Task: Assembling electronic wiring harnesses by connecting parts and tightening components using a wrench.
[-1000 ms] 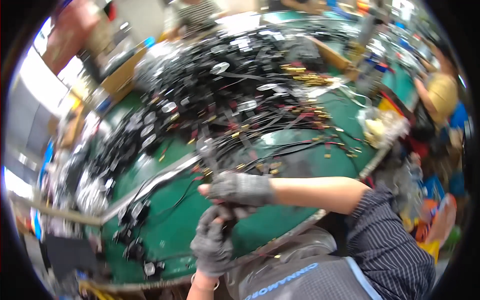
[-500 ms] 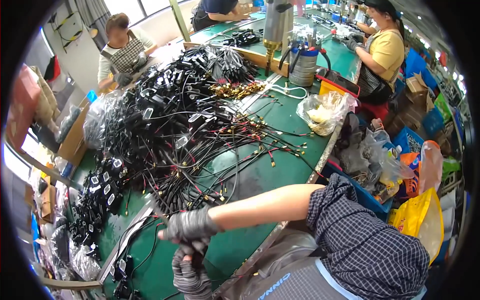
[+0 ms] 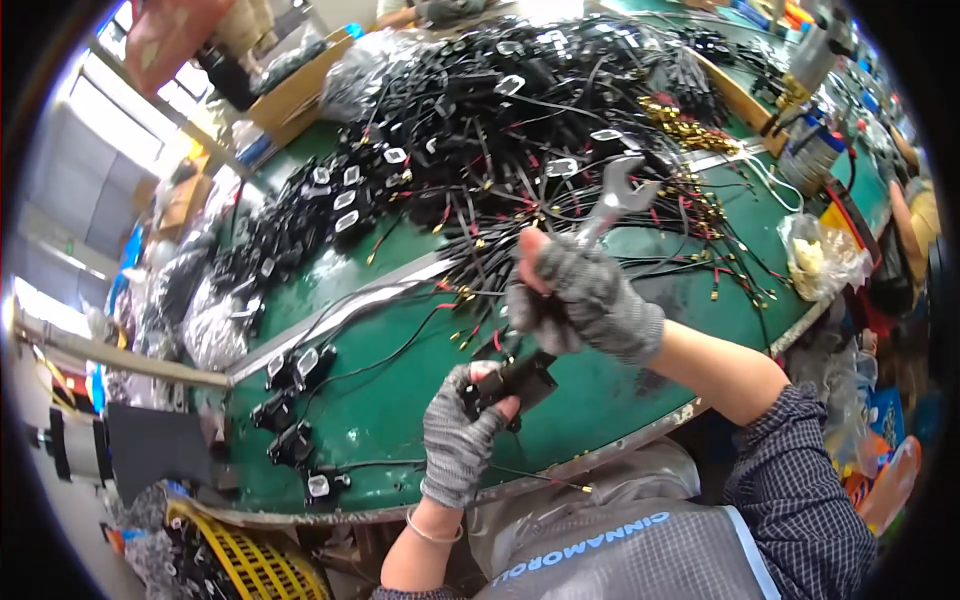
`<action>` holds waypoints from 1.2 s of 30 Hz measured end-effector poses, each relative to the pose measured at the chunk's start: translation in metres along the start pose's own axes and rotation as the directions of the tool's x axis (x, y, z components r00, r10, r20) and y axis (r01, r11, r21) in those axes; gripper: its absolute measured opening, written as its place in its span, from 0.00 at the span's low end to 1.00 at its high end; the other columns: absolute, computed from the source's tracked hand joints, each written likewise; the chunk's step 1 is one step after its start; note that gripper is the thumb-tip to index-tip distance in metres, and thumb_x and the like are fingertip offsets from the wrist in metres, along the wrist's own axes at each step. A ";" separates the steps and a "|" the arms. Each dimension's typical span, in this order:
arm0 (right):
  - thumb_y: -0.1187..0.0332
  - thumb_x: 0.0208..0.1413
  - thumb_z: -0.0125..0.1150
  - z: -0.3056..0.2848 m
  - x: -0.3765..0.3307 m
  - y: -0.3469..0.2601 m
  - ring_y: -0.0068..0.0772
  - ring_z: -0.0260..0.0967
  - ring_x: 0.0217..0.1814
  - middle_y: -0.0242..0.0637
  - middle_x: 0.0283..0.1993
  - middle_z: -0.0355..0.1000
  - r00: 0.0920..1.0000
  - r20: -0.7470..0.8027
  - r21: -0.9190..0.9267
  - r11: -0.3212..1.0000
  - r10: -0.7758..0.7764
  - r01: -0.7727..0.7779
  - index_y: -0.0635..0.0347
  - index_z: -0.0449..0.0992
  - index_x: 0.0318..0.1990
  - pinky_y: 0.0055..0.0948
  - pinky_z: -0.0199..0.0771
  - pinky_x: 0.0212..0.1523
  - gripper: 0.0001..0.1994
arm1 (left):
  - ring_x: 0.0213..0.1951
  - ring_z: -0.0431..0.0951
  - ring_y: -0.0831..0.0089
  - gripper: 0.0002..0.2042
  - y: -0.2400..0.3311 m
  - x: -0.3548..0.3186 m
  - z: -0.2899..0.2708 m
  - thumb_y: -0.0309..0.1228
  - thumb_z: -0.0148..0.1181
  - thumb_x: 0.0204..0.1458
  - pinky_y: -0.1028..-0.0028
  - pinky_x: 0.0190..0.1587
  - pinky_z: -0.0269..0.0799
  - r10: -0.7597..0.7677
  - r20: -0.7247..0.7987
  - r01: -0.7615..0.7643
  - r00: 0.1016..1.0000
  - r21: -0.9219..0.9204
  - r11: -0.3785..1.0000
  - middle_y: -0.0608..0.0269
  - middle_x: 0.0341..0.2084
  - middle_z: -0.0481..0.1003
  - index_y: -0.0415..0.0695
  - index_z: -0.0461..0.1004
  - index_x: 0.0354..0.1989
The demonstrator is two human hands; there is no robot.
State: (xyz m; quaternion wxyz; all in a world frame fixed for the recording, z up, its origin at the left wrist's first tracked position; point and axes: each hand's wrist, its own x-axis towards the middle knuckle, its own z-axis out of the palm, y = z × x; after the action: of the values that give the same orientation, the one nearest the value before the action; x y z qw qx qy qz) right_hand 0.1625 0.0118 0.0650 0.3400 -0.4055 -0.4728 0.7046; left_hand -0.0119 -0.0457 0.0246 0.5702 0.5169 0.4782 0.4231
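Observation:
In grey knit gloves, both my hands are over the green table (image 3: 400, 440). My left hand (image 3: 460, 432) is closed round a black rectangular plastic part (image 3: 525, 382), held above the tabletop. Just above and to the right, my right hand (image 3: 598, 302) grips a metal open-end wrench (image 3: 612, 196), its forked jaw pointing away from me toward the cable heap. The lower end of the wrench is hidden in the glove. My right fingers come close to the black part's top; whether they touch it I cannot tell.
A big heap of black cables (image 3: 480, 120) with gold tips covers the far side. Several black parts with cables (image 3: 290, 440) lie at the left. A metal strip (image 3: 340, 310) crosses the table. A yellow basket (image 3: 240, 550) stands at lower left, a plastic bag (image 3: 815, 255) at right.
The view has swung left and down. My hands, earlier close together with the left partly hidden, are now farther apart, showing the black part and the wrench plainly.

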 end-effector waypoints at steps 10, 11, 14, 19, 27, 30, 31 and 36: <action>0.45 0.48 0.43 0.021 0.001 0.003 0.21 0.58 0.07 0.32 0.12 0.64 0.997 0.073 -0.270 0.961 -0.036 0.055 0.57 0.65 0.15 0.18 0.53 0.05 0.24 | 0.30 0.68 0.80 0.12 -0.015 -0.004 0.000 0.22 0.58 0.37 0.80 0.32 0.66 0.392 0.034 -0.355 0.919 0.502 0.789 0.67 0.27 0.69 0.40 0.66 0.32; 0.45 0.48 0.43 0.015 0.003 -0.002 0.21 0.58 0.07 0.32 0.12 0.64 0.956 0.092 -0.200 0.945 0.280 -0.258 0.57 0.65 0.16 0.18 0.54 0.05 0.24 | 0.29 0.68 0.81 0.13 -0.019 -0.004 0.001 0.23 0.59 0.36 0.81 0.33 0.65 0.552 0.135 -0.465 0.823 0.720 0.516 0.67 0.26 0.69 0.40 0.66 0.32; 0.46 0.48 0.43 -0.002 0.022 0.011 0.21 0.58 0.07 0.33 0.12 0.65 0.969 0.078 0.087 0.966 0.236 -0.243 0.58 0.65 0.16 0.19 0.54 0.05 0.23 | 0.28 0.69 0.79 0.13 -0.014 -0.003 -0.004 0.22 0.59 0.35 0.81 0.31 0.66 0.479 0.085 -0.405 0.874 0.672 0.620 0.65 0.25 0.69 0.40 0.66 0.32; 0.46 0.47 0.44 0.016 -0.006 0.004 0.22 0.58 0.06 0.35 0.13 0.65 0.992 -0.042 -0.037 0.992 -0.120 0.118 0.60 0.67 0.20 0.17 0.54 0.05 0.24 | 0.29 0.71 0.64 0.13 -0.006 0.003 -0.014 0.20 0.58 0.33 0.74 0.32 0.68 -0.008 -0.033 0.009 0.999 0.033 0.999 0.58 0.32 0.69 0.41 0.65 0.31; 0.44 0.47 0.44 0.018 0.015 -0.003 0.24 0.60 0.07 0.36 0.13 0.65 0.910 0.151 -0.304 0.894 0.385 -0.328 0.60 0.68 0.21 0.18 0.57 0.07 0.24 | 0.26 0.68 0.80 0.14 -0.018 0.000 -0.008 0.19 0.58 0.33 0.79 0.30 0.66 0.613 0.222 -0.533 0.759 0.753 0.387 0.63 0.27 0.69 0.40 0.65 0.31; 0.44 0.47 0.43 -0.004 0.035 0.020 0.24 0.60 0.07 0.35 0.13 0.65 0.955 0.100 0.055 0.957 0.279 -0.285 0.60 0.68 0.20 0.18 0.58 0.07 0.25 | 0.28 0.70 0.75 0.13 -0.008 0.004 -0.006 0.18 0.57 0.33 0.79 0.32 0.67 0.500 0.139 -0.449 0.855 0.681 0.578 0.60 0.30 0.70 0.41 0.66 0.30; 0.44 0.48 0.42 -0.009 0.036 0.025 0.24 0.60 0.07 0.34 0.13 0.65 0.971 0.057 0.233 0.943 0.231 -0.238 0.60 0.68 0.19 0.18 0.58 0.07 0.25 | 0.30 0.72 0.73 0.13 -0.005 0.004 -0.006 0.18 0.57 0.32 0.79 0.34 0.67 0.436 0.107 -0.399 0.894 0.634 0.662 0.58 0.31 0.70 0.41 0.66 0.30; 0.51 0.51 0.44 0.020 0.001 0.015 0.22 0.56 0.04 0.33 0.12 0.64 0.996 -0.029 -0.001 0.996 -0.087 0.087 0.59 0.65 0.20 0.19 0.54 0.04 0.20 | 0.30 0.72 0.64 0.13 -0.007 0.010 -0.016 0.18 0.56 0.33 0.76 0.34 0.68 0.052 -0.032 -0.051 0.998 0.031 0.998 0.55 0.31 0.70 0.41 0.67 0.30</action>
State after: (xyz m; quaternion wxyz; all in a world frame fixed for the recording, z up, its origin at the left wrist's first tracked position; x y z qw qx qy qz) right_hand 0.1423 -0.0002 0.0548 0.3772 -0.3946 -0.4851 0.6831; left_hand -0.0259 -0.0333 0.0164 0.5433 0.5305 0.4805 0.4388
